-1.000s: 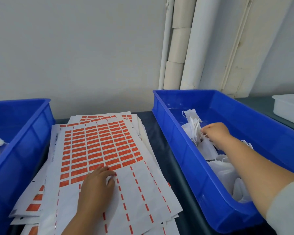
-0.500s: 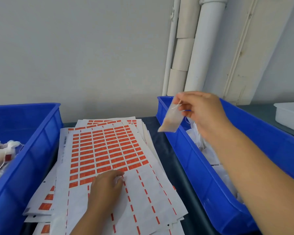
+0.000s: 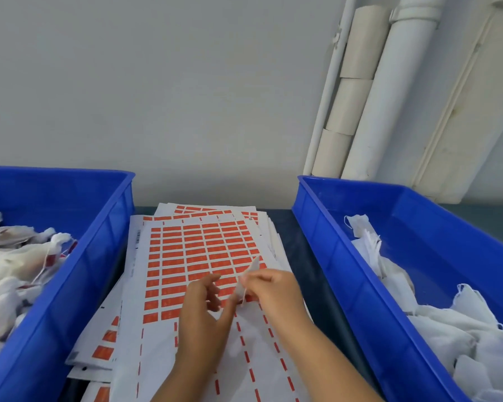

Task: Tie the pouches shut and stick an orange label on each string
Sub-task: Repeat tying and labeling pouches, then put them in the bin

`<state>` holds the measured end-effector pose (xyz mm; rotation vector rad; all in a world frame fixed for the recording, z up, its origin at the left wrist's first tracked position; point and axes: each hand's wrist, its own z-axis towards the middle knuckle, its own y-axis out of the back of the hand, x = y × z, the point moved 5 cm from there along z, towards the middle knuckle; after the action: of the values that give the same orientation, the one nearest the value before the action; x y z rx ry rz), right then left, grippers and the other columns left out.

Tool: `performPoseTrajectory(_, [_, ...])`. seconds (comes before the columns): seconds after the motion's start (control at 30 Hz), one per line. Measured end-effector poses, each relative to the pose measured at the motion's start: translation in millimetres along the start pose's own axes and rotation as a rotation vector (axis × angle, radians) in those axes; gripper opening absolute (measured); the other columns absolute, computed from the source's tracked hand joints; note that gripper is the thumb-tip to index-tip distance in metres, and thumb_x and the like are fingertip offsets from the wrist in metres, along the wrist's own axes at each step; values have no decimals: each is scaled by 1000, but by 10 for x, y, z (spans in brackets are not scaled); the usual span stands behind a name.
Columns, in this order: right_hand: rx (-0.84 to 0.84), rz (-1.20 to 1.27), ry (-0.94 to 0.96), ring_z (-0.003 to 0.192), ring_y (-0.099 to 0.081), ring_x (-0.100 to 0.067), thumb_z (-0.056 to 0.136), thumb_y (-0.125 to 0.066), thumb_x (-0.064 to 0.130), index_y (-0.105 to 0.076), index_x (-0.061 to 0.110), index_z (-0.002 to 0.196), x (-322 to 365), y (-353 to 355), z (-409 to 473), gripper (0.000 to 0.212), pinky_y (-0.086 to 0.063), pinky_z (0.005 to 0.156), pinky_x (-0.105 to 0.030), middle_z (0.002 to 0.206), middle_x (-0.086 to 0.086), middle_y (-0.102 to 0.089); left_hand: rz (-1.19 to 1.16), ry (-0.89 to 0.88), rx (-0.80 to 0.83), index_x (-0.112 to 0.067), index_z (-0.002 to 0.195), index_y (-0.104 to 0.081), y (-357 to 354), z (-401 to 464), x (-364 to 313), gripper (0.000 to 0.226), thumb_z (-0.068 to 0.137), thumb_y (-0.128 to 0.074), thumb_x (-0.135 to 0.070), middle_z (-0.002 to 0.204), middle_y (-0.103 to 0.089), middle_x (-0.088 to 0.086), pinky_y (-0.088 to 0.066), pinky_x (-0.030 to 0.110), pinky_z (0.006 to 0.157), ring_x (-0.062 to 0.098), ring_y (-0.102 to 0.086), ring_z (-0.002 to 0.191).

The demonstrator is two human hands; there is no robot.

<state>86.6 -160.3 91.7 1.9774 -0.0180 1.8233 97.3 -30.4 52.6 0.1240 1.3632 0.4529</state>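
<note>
While left hand (image 3: 202,310) hovers open, right hand (image 3: 270,291) pinches pouch (image 3: 249,275).

Plain grey wall (image 3: 157,82), white pipes (image 3: 389,97)

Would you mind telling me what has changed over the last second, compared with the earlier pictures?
The right hand took a pouch out of the right bin, lifted it, then brought it left and down over the label sheets. The left hand came up off the sheets toward the pouch, fingers spread. Both bins and the sheet stack stayed put.
</note>
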Motion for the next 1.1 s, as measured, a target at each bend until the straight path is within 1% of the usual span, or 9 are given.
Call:
performPoseTrajectory(0.1, [109,-45,85,76,-65,-5,89,-65,27,-67,34,68,-104,-97,-14,23,-47,58,-6,75,22,-66,14,-114,79,-41,92,-52,-36,-30,-65,39,73,-77,-17,81,-53,-27,-42,1,54,3,-58,67])
performPoseTrajectory(0.27, [228,7,160,96,-64,-8,91,-63,22,-71,26,89,-195,-186,-10,9,-52,85,-16,98,13,-68,18,-151,90,-46,85,-55,-18,-35,-33,40,74,-75,-13,79,-54,-33,-38,-5,61,-5,-59,69])
performPoseTrajectory(0.4, [205,-60,317,106,-56,-1,89,-62,34,-65,35,88,-248,-178,-60,3,-46,88,-8,102,30,-56,60,-168,80,-49,78,-51,-30,-30,-4,45,73,-76,-12,74,-54,-33,-39,-4,58,0,-59,65])
performPoseTrajectory(0.57, [147,-393,616,124,-31,11,88,-45,59,-70,30,100,-258,-166,-102,40,-25,99,-1,125,45,-23,131,-193,99,-48,73,-49,-50,-42,5,46,73,-77,-11,69,-53,-30,-40,-1,53,0,-57,64])
performPoseTrajectory(0.73, [185,-386,629,128,-29,9,85,-28,73,-71,30,105,-305,-251,-143,63,-19,107,-10,130,45,-25,252,-422,81,-21,75,-70,-17,-97,-100,38,53,-86,5,69,-47,-36,-26,-4,40,-6,-46,46])
performPoseTrajectory(0.8, [150,-351,652,121,-37,10,86,-22,75,-71,29,105,-289,-230,-152,70,-23,104,-11,127,37,-41,252,-361,88,-20,92,-72,-28,-89,-41,35,63,-82,-4,82,-59,-27,-28,-7,56,-12,-48,60])
performPoseTrajectory(0.93, [185,-323,583,119,-41,5,83,-15,79,-67,28,113,-324,-199,-113,78,-33,106,-15,124,23,-53,302,-274,233,-45,112,-49,-128,-90,75,33,84,-61,-33,100,-44,-34,-28,-6,70,-13,-47,78])
performPoseTrajectory(1.0, [207,-256,529,120,-45,0,82,-18,79,-61,35,113,-348,-167,-93,69,-39,105,-20,123,22,-53,326,-255,316,-56,106,-36,-167,-100,56,24,86,-44,-45,103,-35,-43,-27,-8,70,-17,-44,85])
performPoseTrajectory(1.1, [196,-145,530,112,-53,-7,89,-29,62,-63,32,100,-328,-96,-78,47,-47,98,-30,111,16,-59,243,-251,412,-65,107,-33,-230,-143,69,25,83,-25,-61,110,-36,-49,-28,-7,81,-22,-43,101])
